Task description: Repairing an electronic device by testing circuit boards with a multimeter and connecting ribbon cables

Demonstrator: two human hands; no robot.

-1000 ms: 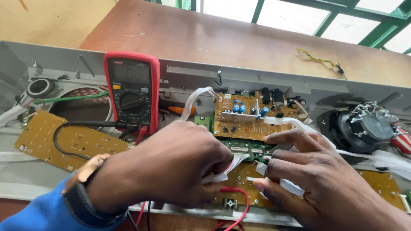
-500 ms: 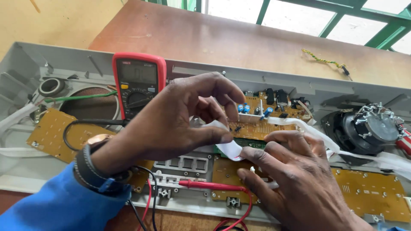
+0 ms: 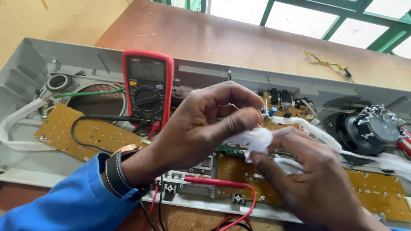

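A red meter (image 3: 148, 89) with a grey screen, a black dial and a small yellow button stands upright in the upper left of the frame, propped inside a long grey plastic housing (image 3: 30, 55) that runs across the whole picture; its screen shows digits too small to matter here. A black lead (image 3: 85, 122) curls from its base over a yellow circuit board (image 3: 64, 132) at the left, and a red probe (image 3: 212, 181) lies flat along the lower edge of the housing, just below centre. Near the middle of the frame, the left hand (image 3: 201, 126) and the right hand (image 3: 308, 179) meet over a crumpled white piece of cloth or tape (image 3: 257, 140), soft-looking, wrinkled and bunched into a small wad. The left hand's thumb and forefinger are curled closed and pinch its upper part; the right hand's fingertips press against its lower right side, gripping it too. The wad is held above a brown circuit board (image 3: 239, 171) rather than resting on it. At the right sits a round black part with metal terminals (image 3: 370, 128), and white flat ribbons (image 3: 312, 128) trail toward it. A blue sleeve (image 3: 55, 201) and a dark wristwatch (image 3: 122, 169) fill the lower left.
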